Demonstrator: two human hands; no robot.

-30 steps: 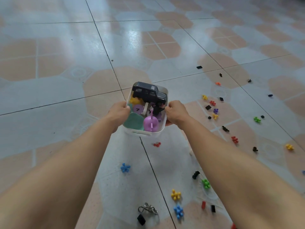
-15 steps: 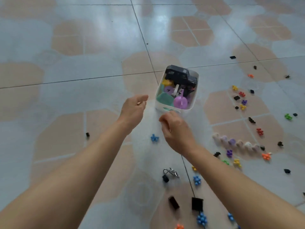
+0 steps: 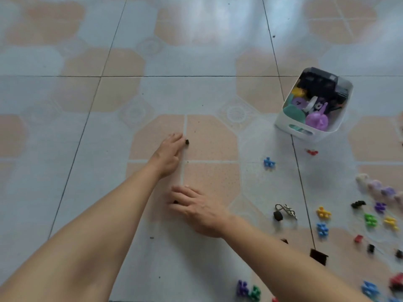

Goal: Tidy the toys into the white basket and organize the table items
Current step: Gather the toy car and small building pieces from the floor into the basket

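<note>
Left hand [image 3: 169, 154] reaches flat, fingers straight, fingertips touching small black plastic block [image 3: 186, 142] on floor. Right hand [image 3: 197, 209] loosely spread over another black piece [image 3: 175, 202]. Block likely light, rigid; pinch its sides.

The only camera sits on my head and looks forward and steeply down at the tiled floor [image 3: 65, 192], wide-angled, so the grout lines bow. My two forearms run in from the bottom edge toward the middle, close beneath the lens. The white basket [image 3: 290, 127] stands farther off, at the upper right. No second view shares the scene.
</note>
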